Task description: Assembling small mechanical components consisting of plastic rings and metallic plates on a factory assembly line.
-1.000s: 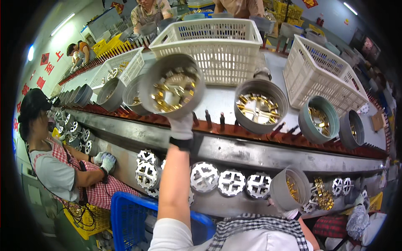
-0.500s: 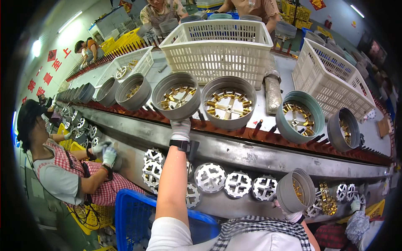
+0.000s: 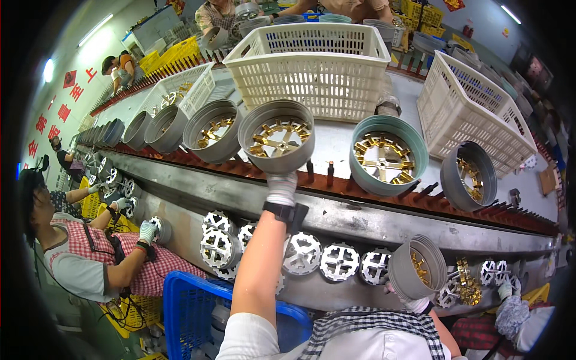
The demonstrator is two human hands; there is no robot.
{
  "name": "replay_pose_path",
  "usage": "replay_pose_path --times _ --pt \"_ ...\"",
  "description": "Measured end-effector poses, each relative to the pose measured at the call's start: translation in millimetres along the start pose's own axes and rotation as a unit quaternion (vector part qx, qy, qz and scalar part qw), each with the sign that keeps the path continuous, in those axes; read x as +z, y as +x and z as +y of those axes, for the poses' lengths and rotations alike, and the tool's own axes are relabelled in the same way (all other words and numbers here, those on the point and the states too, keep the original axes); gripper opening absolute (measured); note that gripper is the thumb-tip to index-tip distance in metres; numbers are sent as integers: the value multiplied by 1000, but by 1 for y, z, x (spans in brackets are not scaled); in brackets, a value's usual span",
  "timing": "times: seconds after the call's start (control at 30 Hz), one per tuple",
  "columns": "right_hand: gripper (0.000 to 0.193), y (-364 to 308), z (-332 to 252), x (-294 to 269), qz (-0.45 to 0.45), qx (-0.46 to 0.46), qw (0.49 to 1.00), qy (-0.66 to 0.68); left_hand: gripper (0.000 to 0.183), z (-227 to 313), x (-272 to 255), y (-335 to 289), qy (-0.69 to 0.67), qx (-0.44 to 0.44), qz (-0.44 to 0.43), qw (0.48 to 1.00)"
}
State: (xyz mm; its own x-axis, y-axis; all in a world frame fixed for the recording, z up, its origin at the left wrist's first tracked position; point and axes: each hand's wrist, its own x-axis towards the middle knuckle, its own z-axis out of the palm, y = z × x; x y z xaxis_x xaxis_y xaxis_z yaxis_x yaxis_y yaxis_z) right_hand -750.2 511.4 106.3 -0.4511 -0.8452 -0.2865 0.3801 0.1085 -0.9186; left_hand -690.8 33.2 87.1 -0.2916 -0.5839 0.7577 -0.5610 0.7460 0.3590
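Observation:
My left hand (image 3: 281, 188), in a pale glove, reaches up against the near underside of a grey round pot (image 3: 246, 139). Its fingers are hidden by the pot, so I cannot see whether they grip it. Inside lies a metal cross hub ringed with gold-coloured pieces (image 3: 277, 144). At the lower right, my right hand (image 3: 414, 304) is closed on another grey pot (image 3: 401, 271), tilted on its side, with gold-coloured pieces inside. Fingertips show at its lower left edge; the pot covers the rest of the hand. Silvery spoked discs (image 3: 340, 263) lie between my arms.
More pots, including a teal one (image 3: 358, 169) and a dark grey one (image 3: 449, 186), stand along a line of red-brown pins (image 3: 330, 174). White crates (image 3: 306, 90) stand behind. A blue basket (image 3: 180, 312) sits beside me. Co-workers stand left, right and opposite.
The row of pots has shifted left. My left hand has moved right and up, from one grey pot to the one beside it. My right hand and its pot have shifted slightly left.

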Motion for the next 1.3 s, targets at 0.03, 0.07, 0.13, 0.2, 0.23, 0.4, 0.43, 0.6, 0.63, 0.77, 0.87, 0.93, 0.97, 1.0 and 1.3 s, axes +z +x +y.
replay_pose_path --times 0.03,0.07,0.13,0.2,0.23,0.4,0.43,0.6,0.63,0.77,0.87,0.93,0.97,1.0,1.3 --pt "37 0 -3 1 -2 -5 1000 -24 32 -14 -7 11 49 13 -14 999" --pt "37 0 -5 -6 17 -12 999 -50 30 4 -19 32 72 52 -36 995" --pt "37 -8 -7 -9 43 -16 994 -96 26 33 -64 80 3 55 -34 998" --pt "38 -21 -10 -5 41 -16 989 -138 20 63 -120 110 -289 -62 -24 955" --pt "38 -18 -13 -8 44 -22 986 -161 18 81 -132 117 -485 -132 -36 864" --pt "29 -9 -9 -1 8 -14 977 -213 16 -49 -79 81 -485 -182 -116 847" --pt "22 -8 -9 -2 -14 13 978 -206 17 -59 -69 74 -381 -87 -91 916" --pt "23 -13 -5 -1 -30 18 999 -11 11 -49 -48 82 180 21 -59 982" --pt "24 -15 -8 4 -42 10 999 30 11 -73 -62 74 189 18 -52 981" --pt "23 -26 8 -15 3 4 1000 -4 18 -19 -117 82 -296 -243 -66 921" --pt "22 -57 10 -27 50 -7 998 -46 28 34 -161 85 -466 -115 92 873" --pt "22 -86 15 -38 91 -12 993 -72 34 69 -193 66 -577 -68 -28 813" --pt "21 -98 18 -39 105 -15 991 -84 36 73 -203 56 -609 -16 -74 790" --pt "21 -110 21 -41 124 -17 987 -99 35 79 -204 38 -647 -8 -119 754" --pt "19 -167 53 -53 143 -36 968 -201 33 231 -164 -10 -751 -305 -315 494"
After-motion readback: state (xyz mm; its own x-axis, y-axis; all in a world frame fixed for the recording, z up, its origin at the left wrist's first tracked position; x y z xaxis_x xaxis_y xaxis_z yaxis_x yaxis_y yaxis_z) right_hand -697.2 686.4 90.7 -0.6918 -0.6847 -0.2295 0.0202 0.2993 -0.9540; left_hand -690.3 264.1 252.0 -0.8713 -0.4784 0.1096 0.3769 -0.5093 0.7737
